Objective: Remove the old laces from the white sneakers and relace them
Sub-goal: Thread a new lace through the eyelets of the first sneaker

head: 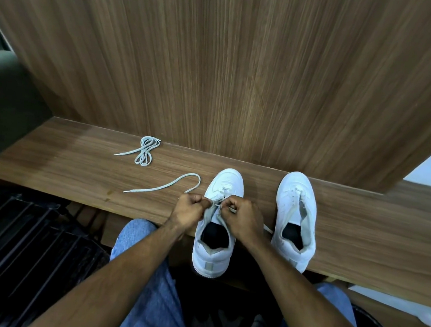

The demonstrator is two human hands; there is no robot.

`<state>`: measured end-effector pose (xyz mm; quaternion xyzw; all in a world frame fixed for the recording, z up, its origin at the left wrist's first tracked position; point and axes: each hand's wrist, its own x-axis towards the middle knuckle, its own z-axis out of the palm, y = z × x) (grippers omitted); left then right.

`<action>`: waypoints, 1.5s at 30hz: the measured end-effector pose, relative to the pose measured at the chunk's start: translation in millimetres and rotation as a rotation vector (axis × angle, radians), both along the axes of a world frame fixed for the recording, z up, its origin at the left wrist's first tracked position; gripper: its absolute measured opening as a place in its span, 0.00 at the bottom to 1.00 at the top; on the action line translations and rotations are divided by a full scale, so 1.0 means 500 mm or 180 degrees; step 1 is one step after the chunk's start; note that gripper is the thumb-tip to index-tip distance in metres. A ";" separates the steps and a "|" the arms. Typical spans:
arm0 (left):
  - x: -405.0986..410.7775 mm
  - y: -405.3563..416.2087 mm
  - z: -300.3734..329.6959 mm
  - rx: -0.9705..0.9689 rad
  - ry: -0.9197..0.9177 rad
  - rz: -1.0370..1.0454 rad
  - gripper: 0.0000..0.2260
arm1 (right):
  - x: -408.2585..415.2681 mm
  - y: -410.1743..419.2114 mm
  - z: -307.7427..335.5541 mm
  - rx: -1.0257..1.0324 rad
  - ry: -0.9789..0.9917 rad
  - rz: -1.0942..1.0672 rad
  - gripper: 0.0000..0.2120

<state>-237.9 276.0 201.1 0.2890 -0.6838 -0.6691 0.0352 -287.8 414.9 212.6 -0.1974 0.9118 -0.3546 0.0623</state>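
Fingers point(207, 203) of both my hands curling, pinching lace point(167, 185) at left sneaker point(216, 231); second sneaker point(296, 214) sitting beside on surface point(78, 167).

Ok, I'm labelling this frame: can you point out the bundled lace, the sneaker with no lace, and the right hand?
bundled lace point(144, 152), head view, middle of the coil.
unlaced sneaker point(294, 186), head view, its toe.
right hand point(243, 216), head view, back of the hand.
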 end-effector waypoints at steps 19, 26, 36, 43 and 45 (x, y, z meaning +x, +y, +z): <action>-0.027 -0.026 0.058 0.0350 -0.0329 0.0167 0.07 | 0.006 -0.004 -0.008 0.0367 0.0935 0.0125 0.09; -0.050 -0.125 0.117 0.1781 0.0776 0.1685 0.08 | 0.006 0.024 -0.023 0.0446 0.0774 0.0190 0.13; 0.007 -0.007 0.041 0.0335 -0.0857 -0.0058 0.12 | 0.015 0.024 -0.028 0.0477 0.0870 0.0090 0.14; -0.025 0.000 0.065 0.0149 -0.0215 0.0251 0.07 | 0.024 0.035 -0.021 0.0674 0.0652 0.0277 0.16; -0.040 -0.025 0.088 0.0475 0.0035 0.0717 0.07 | 0.026 0.034 -0.020 0.0669 0.0707 0.0284 0.17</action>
